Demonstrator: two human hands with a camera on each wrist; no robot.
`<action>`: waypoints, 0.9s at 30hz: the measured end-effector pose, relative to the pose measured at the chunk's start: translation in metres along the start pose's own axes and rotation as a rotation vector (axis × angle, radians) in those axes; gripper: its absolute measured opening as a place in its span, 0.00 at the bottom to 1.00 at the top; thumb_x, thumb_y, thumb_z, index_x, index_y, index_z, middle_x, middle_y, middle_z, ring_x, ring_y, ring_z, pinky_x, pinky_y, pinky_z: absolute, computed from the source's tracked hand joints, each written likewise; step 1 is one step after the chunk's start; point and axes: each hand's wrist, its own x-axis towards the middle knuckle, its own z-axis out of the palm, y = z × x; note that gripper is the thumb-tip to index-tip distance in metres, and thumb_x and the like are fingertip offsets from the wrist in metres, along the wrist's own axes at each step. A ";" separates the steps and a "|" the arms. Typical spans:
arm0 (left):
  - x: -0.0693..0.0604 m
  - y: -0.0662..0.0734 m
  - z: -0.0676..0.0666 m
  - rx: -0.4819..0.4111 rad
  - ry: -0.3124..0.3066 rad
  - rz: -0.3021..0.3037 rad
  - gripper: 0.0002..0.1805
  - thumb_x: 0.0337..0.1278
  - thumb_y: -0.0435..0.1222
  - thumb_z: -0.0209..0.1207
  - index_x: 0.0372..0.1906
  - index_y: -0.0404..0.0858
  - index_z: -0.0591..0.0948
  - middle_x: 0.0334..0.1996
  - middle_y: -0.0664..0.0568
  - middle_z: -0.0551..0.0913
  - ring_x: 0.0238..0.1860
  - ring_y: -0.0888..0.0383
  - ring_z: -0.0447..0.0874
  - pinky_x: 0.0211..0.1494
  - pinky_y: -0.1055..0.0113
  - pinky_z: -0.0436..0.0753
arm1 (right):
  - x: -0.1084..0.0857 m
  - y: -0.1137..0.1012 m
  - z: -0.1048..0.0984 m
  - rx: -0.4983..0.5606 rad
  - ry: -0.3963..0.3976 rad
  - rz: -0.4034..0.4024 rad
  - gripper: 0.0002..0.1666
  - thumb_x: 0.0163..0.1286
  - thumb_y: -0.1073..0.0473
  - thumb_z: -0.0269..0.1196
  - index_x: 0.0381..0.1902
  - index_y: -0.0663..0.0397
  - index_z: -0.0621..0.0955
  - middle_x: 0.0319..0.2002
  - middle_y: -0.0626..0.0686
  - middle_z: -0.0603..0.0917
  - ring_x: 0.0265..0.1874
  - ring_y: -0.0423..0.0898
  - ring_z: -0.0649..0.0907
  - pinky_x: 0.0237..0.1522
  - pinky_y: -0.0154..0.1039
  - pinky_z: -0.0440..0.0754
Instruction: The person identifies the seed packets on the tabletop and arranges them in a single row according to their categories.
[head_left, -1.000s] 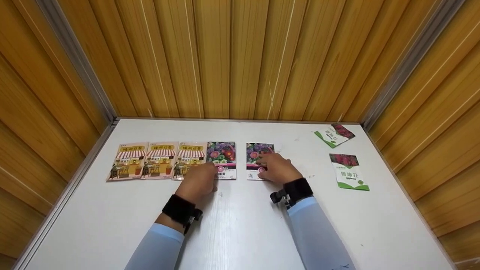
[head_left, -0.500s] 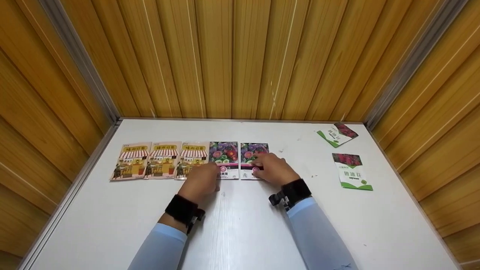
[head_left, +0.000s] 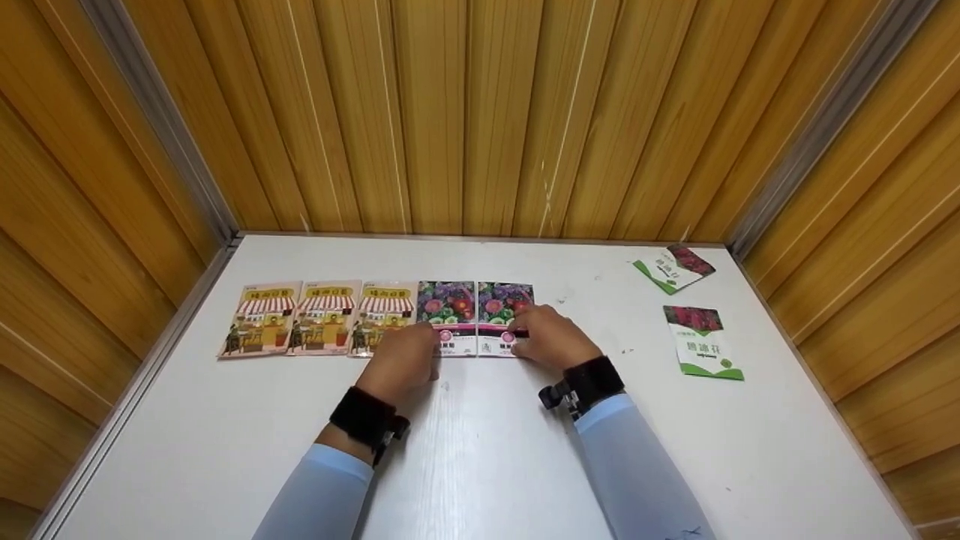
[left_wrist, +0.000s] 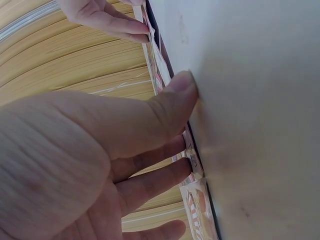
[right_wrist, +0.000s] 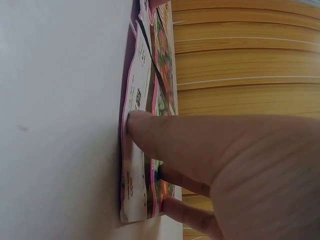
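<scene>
Five-part row aside, two flower-picture seed packets lie side by side at its right end. My left hand rests at the lower edge of the left flower packet, also covering part of the neighbouring shop-front packet. In the left wrist view its thumb touches the table while the fingers reach to the packets. My right hand lies over the right side of the right flower packet. In the right wrist view its thumb presses the packet's white lower part, and the fingers touch its printed face.
Two more pink shop-front packets continue the row leftward. At the table's right lie two white-and-green packets, one nearly straight and one tilted near the back edge. Wood-patterned walls enclose the white table.
My right hand has slid the right flower packet leftward, narrowing the gap until it lies right beside the left flower packet. My left hand stays on the row.
</scene>
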 end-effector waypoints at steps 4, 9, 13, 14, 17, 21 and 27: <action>-0.001 0.000 0.001 0.017 -0.004 0.001 0.08 0.57 0.27 0.77 0.34 0.38 0.88 0.33 0.47 0.90 0.30 0.52 0.78 0.43 0.46 0.89 | 0.000 -0.001 0.003 -0.009 -0.006 0.017 0.22 0.75 0.53 0.77 0.65 0.47 0.92 0.71 0.54 0.88 0.77 0.60 0.80 0.81 0.62 0.77; -0.002 0.001 0.002 0.032 -0.032 -0.019 0.08 0.58 0.28 0.78 0.36 0.38 0.89 0.35 0.46 0.91 0.31 0.51 0.81 0.43 0.46 0.88 | -0.002 -0.001 0.005 -0.015 -0.008 0.000 0.22 0.77 0.53 0.76 0.66 0.46 0.91 0.75 0.54 0.86 0.80 0.61 0.78 0.82 0.64 0.76; -0.001 0.002 0.003 0.044 -0.047 -0.017 0.09 0.56 0.31 0.81 0.35 0.38 0.89 0.37 0.46 0.91 0.33 0.47 0.86 0.44 0.44 0.90 | -0.004 -0.001 0.005 -0.011 -0.011 -0.008 0.22 0.77 0.53 0.75 0.66 0.46 0.91 0.76 0.54 0.85 0.81 0.62 0.78 0.81 0.70 0.74; -0.001 0.002 0.003 0.051 -0.048 -0.011 0.09 0.57 0.31 0.81 0.35 0.38 0.90 0.37 0.45 0.91 0.34 0.46 0.87 0.45 0.43 0.90 | -0.004 0.000 0.005 -0.007 -0.015 -0.007 0.22 0.78 0.53 0.75 0.66 0.46 0.91 0.77 0.53 0.84 0.81 0.62 0.77 0.82 0.71 0.73; -0.001 0.002 0.003 0.062 -0.047 -0.007 0.08 0.58 0.30 0.80 0.36 0.38 0.89 0.37 0.45 0.92 0.34 0.46 0.87 0.46 0.43 0.90 | -0.005 0.001 0.002 0.010 -0.018 -0.003 0.22 0.78 0.53 0.74 0.67 0.47 0.91 0.81 0.53 0.81 0.84 0.63 0.75 0.84 0.72 0.70; -0.001 0.003 0.003 0.059 -0.042 -0.017 0.07 0.59 0.30 0.79 0.37 0.38 0.89 0.37 0.45 0.92 0.33 0.48 0.85 0.47 0.43 0.90 | -0.006 0.003 -0.009 0.023 -0.008 0.019 0.22 0.81 0.52 0.72 0.68 0.49 0.90 0.82 0.53 0.80 0.85 0.63 0.73 0.85 0.72 0.68; 0.003 0.003 -0.003 0.043 -0.019 -0.010 0.05 0.63 0.27 0.74 0.38 0.37 0.89 0.36 0.45 0.92 0.32 0.49 0.83 0.45 0.44 0.89 | -0.012 0.026 -0.038 0.036 0.024 0.110 0.26 0.83 0.51 0.70 0.72 0.55 0.87 0.83 0.62 0.76 0.86 0.66 0.71 0.88 0.67 0.66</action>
